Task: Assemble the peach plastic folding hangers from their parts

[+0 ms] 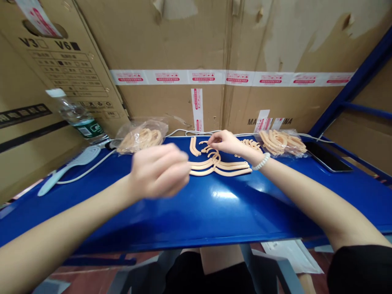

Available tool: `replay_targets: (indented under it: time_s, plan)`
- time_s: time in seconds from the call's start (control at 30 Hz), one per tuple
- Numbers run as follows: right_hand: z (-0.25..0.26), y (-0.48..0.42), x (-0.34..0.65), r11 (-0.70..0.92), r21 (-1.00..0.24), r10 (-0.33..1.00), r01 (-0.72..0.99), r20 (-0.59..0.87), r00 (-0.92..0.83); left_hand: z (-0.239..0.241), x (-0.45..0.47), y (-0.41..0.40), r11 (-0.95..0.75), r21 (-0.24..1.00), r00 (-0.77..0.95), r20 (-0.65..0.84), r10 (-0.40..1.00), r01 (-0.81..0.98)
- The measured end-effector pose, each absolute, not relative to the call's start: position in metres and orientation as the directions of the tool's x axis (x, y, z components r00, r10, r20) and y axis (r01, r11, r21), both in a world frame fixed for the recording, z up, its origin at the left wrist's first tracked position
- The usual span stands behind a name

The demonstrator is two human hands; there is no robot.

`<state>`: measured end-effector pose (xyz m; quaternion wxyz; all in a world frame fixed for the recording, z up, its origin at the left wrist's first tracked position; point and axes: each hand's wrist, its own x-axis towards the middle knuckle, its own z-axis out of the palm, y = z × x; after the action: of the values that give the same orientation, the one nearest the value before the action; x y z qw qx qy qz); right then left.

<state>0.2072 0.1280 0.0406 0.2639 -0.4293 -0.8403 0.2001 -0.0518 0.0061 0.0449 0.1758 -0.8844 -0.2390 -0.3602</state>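
Peach-coloured plastic hangers in parts lie on the blue table. Curved hanger arms (pixel 232 173) are stacked in rows, with hanger hooks (pixel 217 157) at their middle. My right hand (pixel 226 142), a beaded bracelet at its wrist, reaches over the hooks. Its thumb and fingers are pinched at a hanger hook (pixel 203 142) at the far end of the row. Closer to the camera, my left hand (pixel 162 171) is raised above the table, blurred, fingers curled into a fist. Whatever it may hold is hidden. It covers the left ends of the arms.
A pair of hanger arms (pixel 194 146) and more hooks (pixel 251 144) lie behind. Bagged hanger parts (pixel 142 138) sit left, another bag (pixel 283 142) right, beside a phone (pixel 329 157). A bottle (pixel 80 118), hairbrush (pixel 72 165) and white cable stand left. Cardboard (pixel 171 45) walls the back.
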Motion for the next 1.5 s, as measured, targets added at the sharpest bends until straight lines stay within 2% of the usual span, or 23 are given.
replay_targets:
  time_s: [0.07,0.1,0.13,0.2,0.37,0.57,0.77,0.9,1.0,1.13,1.2,1.27,1.5]
  plan:
    - [0.04,0.135,0.196,0.592,-0.479,0.794,0.648,0.208,-0.571,0.042,-0.046,0.039,-0.825,-0.118,0.699,0.606,0.38,0.552]
    - [0.039,0.138,0.19,0.61,-0.433,0.78,0.663,0.181,-0.599,0.038,-0.044,0.056,-0.823,-0.059,0.718,0.527,0.455,0.565]
    - [0.038,0.14,0.184,0.625,-0.387,0.769,0.678,0.157,-0.62,0.033,-0.043,0.074,-0.837,0.039,0.736,0.455,0.502,0.546]
    - [0.035,0.143,0.176,0.639,-0.298,0.762,0.709,0.121,-0.636,0.018,-0.045,0.102,-0.819,0.23,0.715,0.402,0.572,0.525]
    - [0.033,0.149,0.166,0.626,-0.147,0.78,0.766,0.086,-0.62,-0.01,-0.052,0.127,-0.815,0.285,0.711,0.398,0.58,0.505]
    - [0.031,0.159,0.164,0.606,-0.132,0.795,0.784,0.093,-0.599,-0.018,-0.056,0.129,-0.801,0.295,0.69,0.406,0.599,0.521]
    - [0.025,0.169,0.173,0.608,-0.28,0.794,0.743,0.237,-0.561,-0.025,-0.061,0.134,-0.78,0.301,0.665,0.409,0.625,0.548]
    - [0.022,0.159,0.201,0.614,-0.421,0.784,0.667,0.424,-0.454,-0.029,-0.063,0.136,-0.777,0.314,0.656,0.418,0.629,0.545]
    - [0.02,0.137,0.232,0.607,-0.536,0.79,0.587,0.487,-0.373,-0.032,-0.064,0.138,-0.772,0.331,0.64,0.432,0.635,0.543]
    - [0.015,0.101,0.262,0.541,-0.702,0.841,0.463,0.456,-0.292,-0.036,-0.063,0.137,-0.761,0.362,0.611,0.455,0.648,0.538]
    - [0.012,0.086,0.265,0.439,-0.852,0.893,0.286,0.377,-0.246,-0.038,-0.062,0.135,-0.753,0.376,0.586,0.474,0.657,0.54]
    - [0.011,0.075,0.261,0.338,-0.933,0.925,0.126,0.305,-0.227,-0.038,-0.064,0.131,-0.744,0.391,0.556,0.498,0.666,0.542]
    - [0.011,0.048,0.239,0.197,-0.968,0.961,-0.153,0.222,-0.166,-0.015,-0.058,0.105,-0.714,0.465,0.351,0.646,0.677,0.523]
